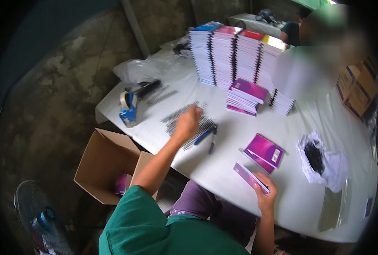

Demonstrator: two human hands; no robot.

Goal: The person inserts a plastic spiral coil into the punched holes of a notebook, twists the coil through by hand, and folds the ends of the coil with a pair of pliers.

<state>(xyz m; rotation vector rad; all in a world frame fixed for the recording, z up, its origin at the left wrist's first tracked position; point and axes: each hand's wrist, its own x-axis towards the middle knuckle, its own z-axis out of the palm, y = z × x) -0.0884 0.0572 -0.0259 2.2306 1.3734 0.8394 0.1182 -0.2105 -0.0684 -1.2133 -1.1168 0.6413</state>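
Note:
My left hand (189, 121) is over a pile of dark wire binding coils (172, 117), its fingers closed; whether a coil is between them is hidden. Blue-handled pliers (212, 142) lie beside the pile, on its right. Near the front edge, my right hand (266, 191) grips a slim purple notebook (247, 174) at one end, tilted so its narrow side shows. Just beyond it on the table rests a purple notebook (265, 149) with a white label.
Tall stacks of coil-bound notebooks (224, 59) stand at the back, with a shorter purple stack (245, 97) before them. A blue tape dispenser (128, 109) is at left. An open cardboard box (93, 165) sits below the table's left edge, near a fan (44, 216). White plastic wrapping (331, 168) lies at right.

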